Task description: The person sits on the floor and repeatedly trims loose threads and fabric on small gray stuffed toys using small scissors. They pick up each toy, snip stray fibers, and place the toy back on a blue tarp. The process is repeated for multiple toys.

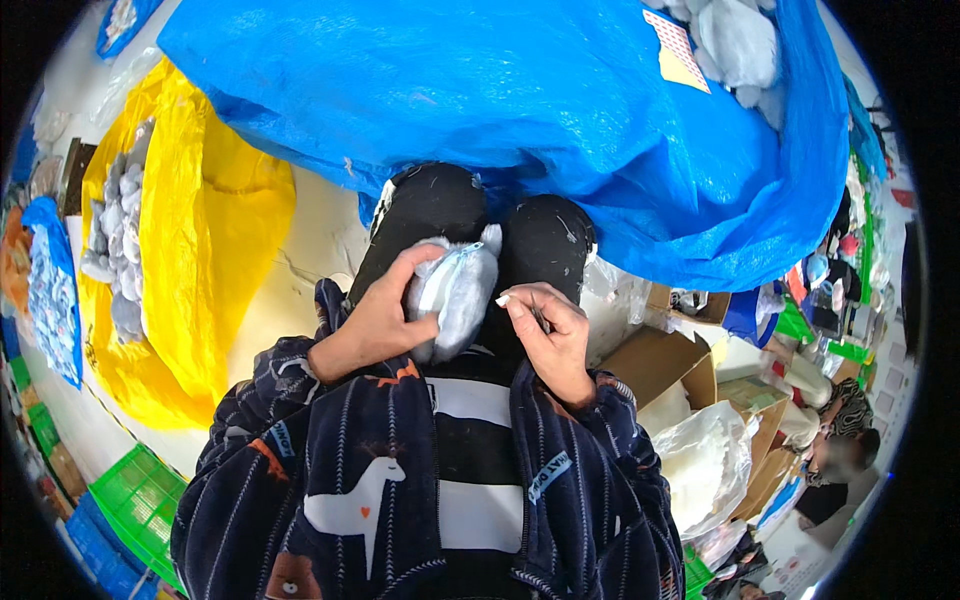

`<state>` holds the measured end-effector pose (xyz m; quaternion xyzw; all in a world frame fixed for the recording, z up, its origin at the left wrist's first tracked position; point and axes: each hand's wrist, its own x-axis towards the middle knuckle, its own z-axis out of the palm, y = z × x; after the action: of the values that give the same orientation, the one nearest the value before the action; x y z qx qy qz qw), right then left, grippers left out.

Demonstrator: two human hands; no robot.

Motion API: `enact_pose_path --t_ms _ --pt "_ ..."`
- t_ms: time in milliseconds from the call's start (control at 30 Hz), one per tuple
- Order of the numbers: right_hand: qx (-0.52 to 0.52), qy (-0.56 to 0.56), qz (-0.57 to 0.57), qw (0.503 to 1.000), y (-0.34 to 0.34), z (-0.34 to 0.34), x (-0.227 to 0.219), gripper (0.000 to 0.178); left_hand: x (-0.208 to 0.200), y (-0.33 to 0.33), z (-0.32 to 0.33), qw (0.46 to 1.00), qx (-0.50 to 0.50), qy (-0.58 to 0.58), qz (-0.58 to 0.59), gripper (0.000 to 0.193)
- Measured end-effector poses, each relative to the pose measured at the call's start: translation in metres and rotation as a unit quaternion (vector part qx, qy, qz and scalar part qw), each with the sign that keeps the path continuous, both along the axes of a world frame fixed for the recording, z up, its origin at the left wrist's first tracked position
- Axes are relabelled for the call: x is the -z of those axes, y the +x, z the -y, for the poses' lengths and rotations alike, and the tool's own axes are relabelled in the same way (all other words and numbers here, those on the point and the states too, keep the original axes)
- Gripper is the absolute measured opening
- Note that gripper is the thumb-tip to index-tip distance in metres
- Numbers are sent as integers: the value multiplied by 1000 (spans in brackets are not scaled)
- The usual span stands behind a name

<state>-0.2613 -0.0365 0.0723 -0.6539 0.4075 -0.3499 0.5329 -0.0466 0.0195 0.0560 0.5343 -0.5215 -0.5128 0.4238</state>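
A grey plush piece [465,300] with a light blue zipper [462,255] along its upper side lies over my lap. My left hand [375,325] is closed round its left side, thumb across the front. A paler strip shows between the thumb and the zipper. Just to the right of the plush, apart from it, my right hand [552,335] is pinched, with a small white bit [503,299] at the fingertips. Something thin and dark shows by its curled fingers, too small to name.
A big blue sack [480,90] spreads across my knees' far side, grey plush pieces [738,45] at its upper right. Left stands a yellow sack [215,210] with grey plush pieces [122,235]. Cardboard boxes [655,365], a clear plastic bag [705,460] and another person [845,455] are at right.
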Motion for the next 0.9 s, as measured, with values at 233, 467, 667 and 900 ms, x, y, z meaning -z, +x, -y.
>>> enact_pose_path --t_ms 233,467,667,900 --pt "-28 -199 -27 979 18 15 -9 20 -18 13 20 989 143 -31 32 58" --pt "-67 -263 -32 962 24 26 7 31 -29 28 69 950 303 -31 63 55" --pt "-88 -253 -22 963 34 32 10 33 -20 20 18 967 88 -186 150 40" --pt "-84 -249 -22 965 35 35 15 28 -13 10 0 949 68 -185 246 33"
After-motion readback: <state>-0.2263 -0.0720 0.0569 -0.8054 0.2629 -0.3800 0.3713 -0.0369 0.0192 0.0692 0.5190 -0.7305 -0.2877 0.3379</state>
